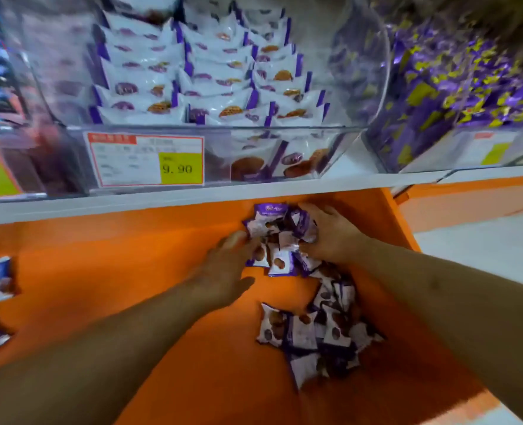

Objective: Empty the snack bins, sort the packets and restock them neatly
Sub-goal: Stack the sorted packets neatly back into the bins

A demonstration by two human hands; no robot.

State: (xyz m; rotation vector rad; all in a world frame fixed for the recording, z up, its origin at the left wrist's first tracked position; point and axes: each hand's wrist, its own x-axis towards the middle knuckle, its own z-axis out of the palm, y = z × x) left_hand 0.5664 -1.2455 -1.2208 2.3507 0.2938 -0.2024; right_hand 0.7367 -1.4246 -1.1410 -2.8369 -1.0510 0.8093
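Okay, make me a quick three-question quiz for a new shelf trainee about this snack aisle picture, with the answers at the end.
1. True or false: the clear bin above the orange ledge already holds white-and-purple packets stacked in neat rows.
2. Which price shows on the yellow part of the price tag? A) 6.50 B) 9.90 C) 12.00
3. Fill in: the left hand and right hand gather the upper cluster of packets, while a second loose pile lies ______ to the person.

Key: 1 true; 2 B; 3 nearer
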